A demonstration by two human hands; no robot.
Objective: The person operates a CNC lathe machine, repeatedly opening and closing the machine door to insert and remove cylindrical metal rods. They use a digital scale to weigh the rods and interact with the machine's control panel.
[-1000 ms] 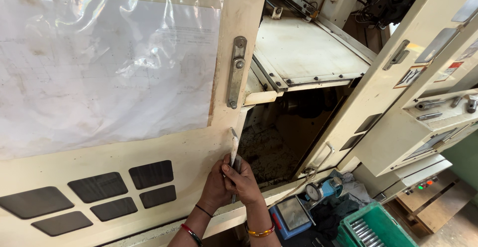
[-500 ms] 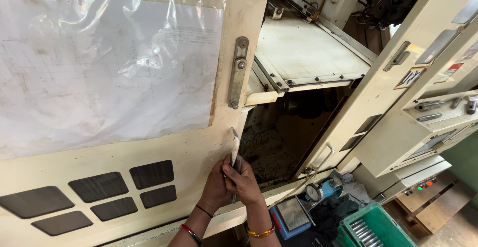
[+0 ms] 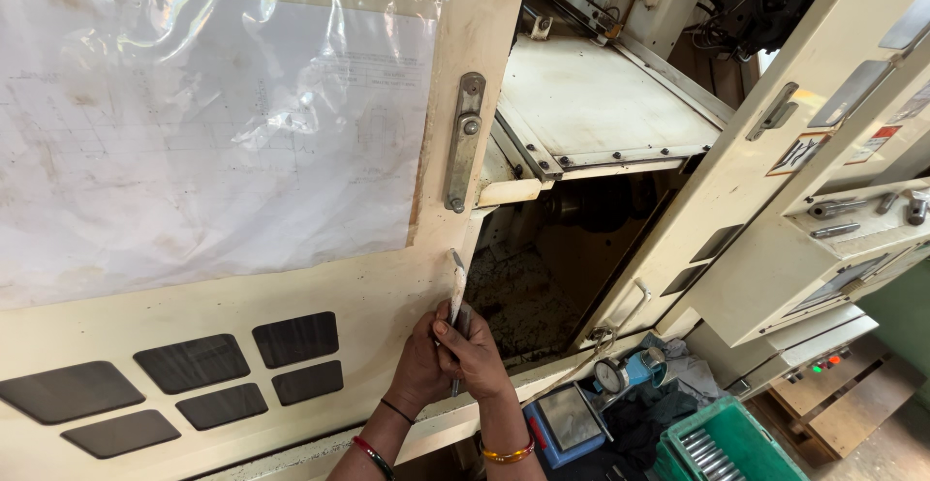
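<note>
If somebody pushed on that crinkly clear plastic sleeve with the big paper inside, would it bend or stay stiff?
The crinkly clear plastic sleeve would probably bend easily: it already shows wrinkles and shiny ripples. It likely weighs little, being only a thin sheet over paper against the cream metal machine door. It might feel slippery, since its surface looks glossy.

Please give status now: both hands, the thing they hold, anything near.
Left hand and right hand both closed on thin metal strip. Strip upright against cream door edge. Dark machine opening right beside; nothing blocking.
</note>
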